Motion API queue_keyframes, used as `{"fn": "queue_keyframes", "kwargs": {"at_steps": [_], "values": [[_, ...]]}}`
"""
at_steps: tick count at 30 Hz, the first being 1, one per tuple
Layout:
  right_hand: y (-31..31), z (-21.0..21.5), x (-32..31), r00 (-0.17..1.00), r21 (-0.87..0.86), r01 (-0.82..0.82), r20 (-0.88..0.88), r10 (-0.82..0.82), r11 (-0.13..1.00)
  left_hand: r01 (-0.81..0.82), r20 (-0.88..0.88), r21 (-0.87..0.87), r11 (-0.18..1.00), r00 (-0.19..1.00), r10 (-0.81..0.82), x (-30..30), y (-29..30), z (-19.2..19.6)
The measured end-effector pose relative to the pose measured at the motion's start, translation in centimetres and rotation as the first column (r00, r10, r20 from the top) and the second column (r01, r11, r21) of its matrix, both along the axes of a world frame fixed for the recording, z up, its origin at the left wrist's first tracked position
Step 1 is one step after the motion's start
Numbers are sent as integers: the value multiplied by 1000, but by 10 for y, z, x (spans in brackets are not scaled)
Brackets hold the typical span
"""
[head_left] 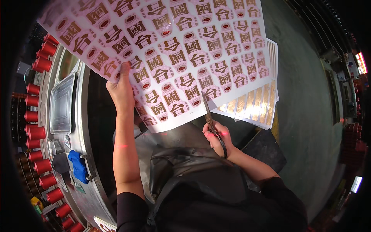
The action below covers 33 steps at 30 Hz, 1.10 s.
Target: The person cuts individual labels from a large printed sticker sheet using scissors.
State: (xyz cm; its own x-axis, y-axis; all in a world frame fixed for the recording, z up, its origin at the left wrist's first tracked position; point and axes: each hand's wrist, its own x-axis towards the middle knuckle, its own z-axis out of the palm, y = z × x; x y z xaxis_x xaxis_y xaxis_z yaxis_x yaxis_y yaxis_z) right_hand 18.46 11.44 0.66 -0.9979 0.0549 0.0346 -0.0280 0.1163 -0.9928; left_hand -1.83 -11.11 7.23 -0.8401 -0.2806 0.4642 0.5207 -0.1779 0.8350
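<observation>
A large white sheet (166, 62) covered in rows of pink, gold and red labels is held up in front of me. My left hand (122, 92) grips it by the left edge, thumb on the printed face. In my right hand (219, 136) is a pair of dark-handled scissors (210, 119), fingers wrapped round the handles. Their blades point up at the sheet's lower edge, and a cut seems to run in between the labels there. Partly behind the sheet, at the right, lies a stack of sheets with shiny gold strips (251, 104).
Along the left runs a metal worktop (87, 162) with a clear shallow tray (62, 104) and a blue cloth-like item (78, 166). Beyond it stand several red thread spools (36, 132). A black apron (201, 185) covers my front. Greenish floor (305, 116) stretches to the right, with shelving past it.
</observation>
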Motion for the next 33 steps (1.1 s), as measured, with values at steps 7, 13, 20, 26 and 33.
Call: {"fn": "queue_keyframes", "kwargs": {"at_steps": [7,13,20,26,33], "values": [[-2,19,0,973,-254,-62,200,115,965,28,27,19,999,999,-29,2,-3,1],[2,24,-12,982,-92,-63,172,79,994,29,70,14,999,997,-30,3,1,-2],[5,2,-12,1000,-23,-8,5,8,1000,58,83,-21,998,995,-56,1,0,-8],[14,10,-13,991,-88,-80,103,89,993,25,83,8,1000,996,-26,-1,5,-7],[40,45,-15,875,-156,-289,358,326,945,27,178,-109,994,984,-7,-4,9,-13]]}}
